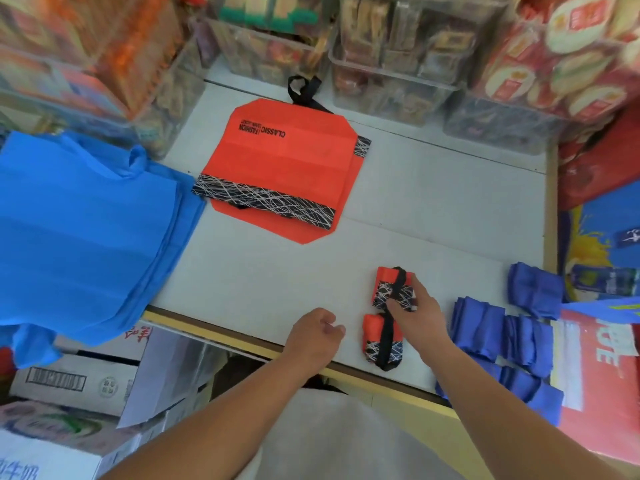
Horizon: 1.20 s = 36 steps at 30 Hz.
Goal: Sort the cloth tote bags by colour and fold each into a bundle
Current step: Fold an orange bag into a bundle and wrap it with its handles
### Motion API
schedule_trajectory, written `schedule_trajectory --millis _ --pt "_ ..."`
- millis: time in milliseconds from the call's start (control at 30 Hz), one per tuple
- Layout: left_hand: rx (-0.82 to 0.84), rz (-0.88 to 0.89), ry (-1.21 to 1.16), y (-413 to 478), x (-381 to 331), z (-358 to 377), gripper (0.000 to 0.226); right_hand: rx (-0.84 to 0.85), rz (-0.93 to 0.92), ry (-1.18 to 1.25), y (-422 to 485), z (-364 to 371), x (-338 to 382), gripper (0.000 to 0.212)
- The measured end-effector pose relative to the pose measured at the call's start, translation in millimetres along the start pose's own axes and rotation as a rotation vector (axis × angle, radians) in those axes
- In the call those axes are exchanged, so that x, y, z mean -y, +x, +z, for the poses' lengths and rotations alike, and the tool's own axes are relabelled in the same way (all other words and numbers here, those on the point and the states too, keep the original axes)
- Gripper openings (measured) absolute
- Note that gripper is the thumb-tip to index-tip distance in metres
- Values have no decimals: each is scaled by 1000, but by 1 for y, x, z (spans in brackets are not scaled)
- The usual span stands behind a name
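A white counter stood in a crowded shop, with clear bins of packaged snacks lined along its far edge and red packets stacked at 1 o'clock. Cardboard boxes sat on the floor below the counter at 8 o'clock.

At 12 o'clock a flat orange tote lay unfolded on the counter, its black handles pointing toward the bins and a black band with white scribbled lines across its near end. At 9 o'clock a pile of light blue totes hung over the counter's left edge, touching the flat orange tote's near-left corner.

At 5 o'clock 2 finished bundles lay one behind the other, close together: the far orange bundle and the near orange bundle, each wrapped by a black strap. Several dark blue bundles were grouped at 4 o'clock, just beside the right wrist, well apart from the light blue pile.

The right hand gripped the far orange bundle, thumb on its near-left side and fingers curled over its right edge. The left hand was at the counter's near edge at 6 o'clock, fingers loosely curled and holding nothing, just left of the near orange bundle and apart from it.
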<state>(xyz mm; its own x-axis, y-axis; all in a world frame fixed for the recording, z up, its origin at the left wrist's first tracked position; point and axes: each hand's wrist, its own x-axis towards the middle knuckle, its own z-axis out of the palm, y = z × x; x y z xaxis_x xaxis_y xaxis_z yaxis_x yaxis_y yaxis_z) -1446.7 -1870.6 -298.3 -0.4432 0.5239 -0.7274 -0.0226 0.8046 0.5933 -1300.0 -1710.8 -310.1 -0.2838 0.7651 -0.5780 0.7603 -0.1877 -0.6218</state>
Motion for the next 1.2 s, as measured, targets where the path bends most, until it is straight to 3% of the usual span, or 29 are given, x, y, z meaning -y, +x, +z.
schedule_trajectory --millis 167,367,433,567,700,800,900,1000,1067,1200 --pt "21 43 -5 1 1 -32 33 -6 50 0 21 27 -38 83" --pt "80 113 83 19 6 -96 33 -228 118 -211 -27 33 35 63" --pt "59 188 165 34 5 -127 34 -277 -2 -228 -32 42 62 58" --pt "-92 433 340 87 -7 -194 35 -94 -179 -101 -24 77 125 42" --pt "-284 671 480 150 -19 -257 43 -101 -294 -128 1 119 170 30" --pt "-223 790 689 192 -16 -286 54 -97 -376 -113 25 137 193 22" --pt "-130 706 713 214 -7 -300 69 14 -455 -63 49 145 205 35" --pt "-141 768 792 228 0 -304 68 19 -446 -353 78 158 192 56" --pt "-109 813 797 235 0 -308 61 -5 -401 -507 87 165 182 71" --pt "-132 950 844 247 1 -310 33 -42 -392 -502 92 173 172 82"
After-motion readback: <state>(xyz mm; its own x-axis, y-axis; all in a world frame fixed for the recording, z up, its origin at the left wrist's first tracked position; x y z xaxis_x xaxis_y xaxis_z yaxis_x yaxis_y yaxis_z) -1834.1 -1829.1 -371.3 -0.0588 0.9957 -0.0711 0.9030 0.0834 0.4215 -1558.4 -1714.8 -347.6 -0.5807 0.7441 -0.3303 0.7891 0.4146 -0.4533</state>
